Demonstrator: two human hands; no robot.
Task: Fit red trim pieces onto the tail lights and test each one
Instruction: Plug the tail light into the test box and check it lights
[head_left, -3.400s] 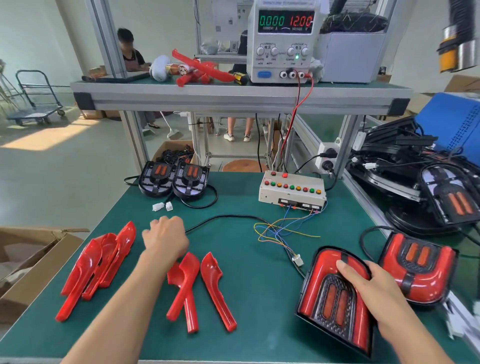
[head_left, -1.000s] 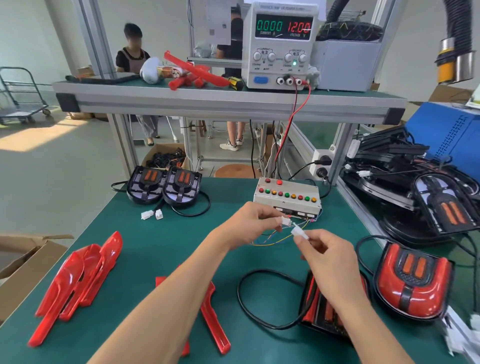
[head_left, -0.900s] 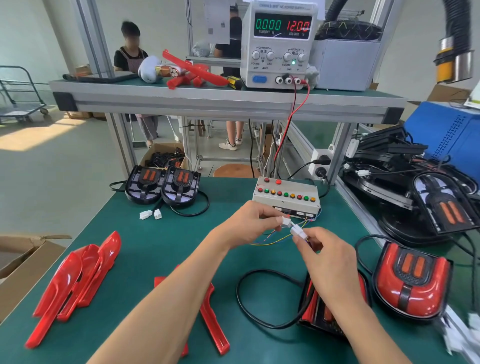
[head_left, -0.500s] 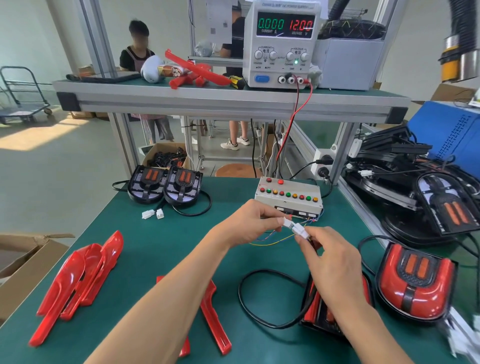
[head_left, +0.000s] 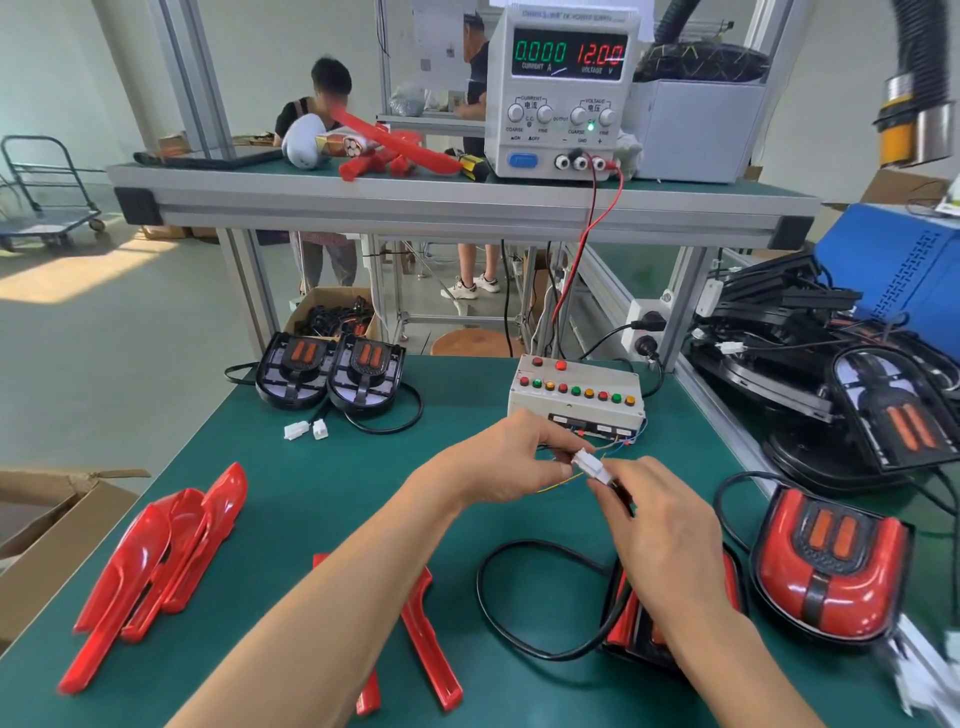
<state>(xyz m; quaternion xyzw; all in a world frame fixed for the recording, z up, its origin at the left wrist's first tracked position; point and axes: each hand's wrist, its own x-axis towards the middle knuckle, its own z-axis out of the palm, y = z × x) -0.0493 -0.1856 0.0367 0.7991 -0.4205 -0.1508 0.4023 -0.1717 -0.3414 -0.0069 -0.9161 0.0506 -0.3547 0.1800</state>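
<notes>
Closest to the camera, two loose red trim pieces (head_left: 428, 639) lie on the green desk (head_left: 322, 499), partly hidden under the left forearm. Off to the left there's a bigger stack of red trim pieces (head_left: 156, 561) fanned out near the desk edge. On the right, a tail light (head_left: 636, 618) with red trim already on it sits mostly covered by the right wrist, with its black cable (head_left: 511, 603) looping out to the left. Just beside it, further right, is another finished tail light (head_left: 831, 561), fully in view.

Above the desk, both hands meet in the middle. The left hand (head_left: 498, 467) has its fingers pinched on one half of a white connector (head_left: 589, 464), and the right hand (head_left: 660, 525) has its fingers pinched on the other half, the two halves touching. Thin coloured wires run from there back to the test box (head_left: 576, 397) with its row of coloured buttons.

Further back on the left, two untrimmed black tail lights (head_left: 332, 371) sit side by side, their white plugs (head_left: 306, 429) lying loose in front. Up on the shelf, the power supply (head_left: 563, 93) reads 0.000 A and 12.00 V.
</notes>
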